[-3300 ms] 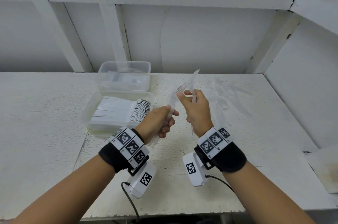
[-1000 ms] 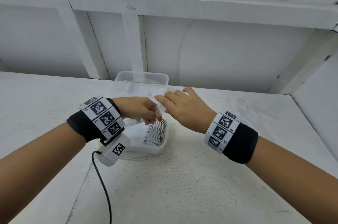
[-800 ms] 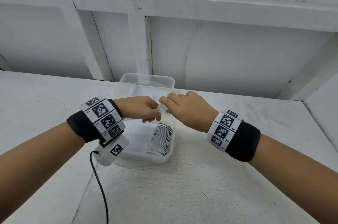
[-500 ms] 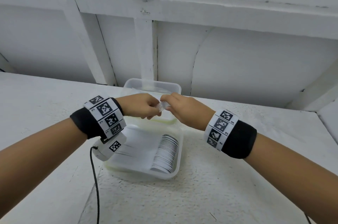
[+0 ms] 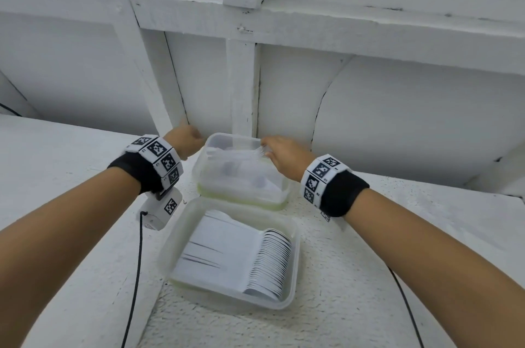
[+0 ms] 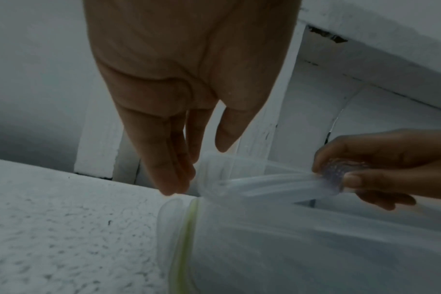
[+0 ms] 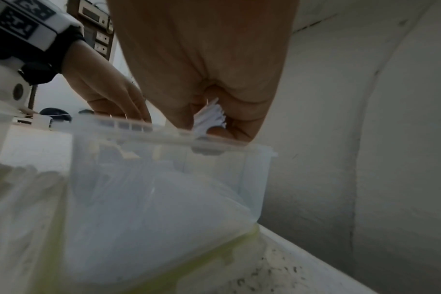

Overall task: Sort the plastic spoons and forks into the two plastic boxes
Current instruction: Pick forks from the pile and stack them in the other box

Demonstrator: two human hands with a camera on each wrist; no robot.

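fingers (image 6: 169,159) of the left hand (image 5: 186,139) are hanging straight and relaxed just beside the left end of the far box (image 5: 279,194), holding nothing; whether they are touching its wall is not clear. to the right of that hand, a bundle of clear forks (image 6: 272,184) is lying across the open top of the far box, its handles reaching toward the left hand. further right, the right hand (image 5: 284,156) is pinching the pronged end of the bundle between thumb and fingers above the box's right rim, and the white prongs are showing between those fingers in the right wrist view. the far box is sitting against the white wall on the white table (image 5: 341,305), and what is lying inside it is too blurred to tell. the near box (image 5: 170,248) is sitting just in front of it, holding a neat row of white spoons (image 5: 270,259) with their bowls stacked at the right end. a black cable (image 5: 136,276) is running down from the left wrist camera over the table.
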